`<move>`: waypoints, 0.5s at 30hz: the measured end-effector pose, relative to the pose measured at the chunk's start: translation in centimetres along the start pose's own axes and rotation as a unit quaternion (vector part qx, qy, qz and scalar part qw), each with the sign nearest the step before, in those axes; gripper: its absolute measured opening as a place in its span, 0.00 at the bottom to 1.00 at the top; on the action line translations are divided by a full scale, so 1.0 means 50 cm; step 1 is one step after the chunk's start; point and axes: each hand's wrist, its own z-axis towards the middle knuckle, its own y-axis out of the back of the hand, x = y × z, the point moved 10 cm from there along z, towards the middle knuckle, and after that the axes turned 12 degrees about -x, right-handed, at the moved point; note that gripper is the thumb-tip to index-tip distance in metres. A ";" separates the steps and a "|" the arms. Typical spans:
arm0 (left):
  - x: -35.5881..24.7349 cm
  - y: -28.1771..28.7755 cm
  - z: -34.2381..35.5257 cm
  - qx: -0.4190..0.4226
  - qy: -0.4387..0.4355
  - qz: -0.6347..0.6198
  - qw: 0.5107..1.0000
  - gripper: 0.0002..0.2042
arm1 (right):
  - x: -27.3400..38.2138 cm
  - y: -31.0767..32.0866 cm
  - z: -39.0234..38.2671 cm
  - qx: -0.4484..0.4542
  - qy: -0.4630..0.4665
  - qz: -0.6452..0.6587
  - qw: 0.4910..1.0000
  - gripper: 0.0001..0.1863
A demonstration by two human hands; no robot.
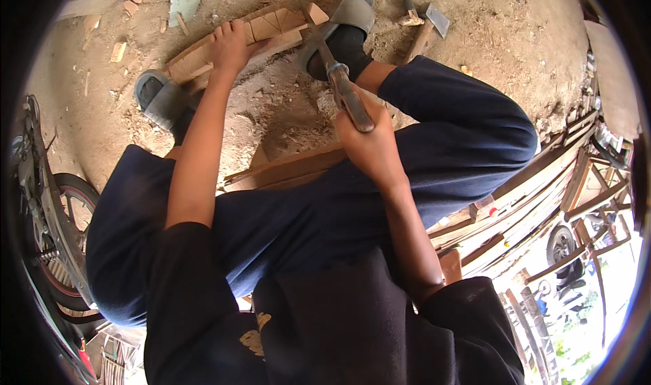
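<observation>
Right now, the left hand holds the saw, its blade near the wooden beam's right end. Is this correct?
Wrong hand: the head view shows the right hand holding the saw. Its blade is near the right end of the wooden beam.

Dirt floor [244,117] between the shins [377,78] leaves passage — beyond, slide sandals [166,107] flank the wooden beam [268,26], a handsaw [325,51] across its right end.

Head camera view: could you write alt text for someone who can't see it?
A person's right hand holds a handsaw, its blade at the right end of a line-marked wooden piece that the left hand grips. The wood sits low between two grey sandals on a dirt floor strewn with scraps.
</observation>
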 end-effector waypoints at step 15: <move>-0.008 -0.030 0.012 0.026 -0.024 0.017 0.999 0.36 | 0.010 0.062 -0.114 -0.038 0.067 -0.029 0.997 0.26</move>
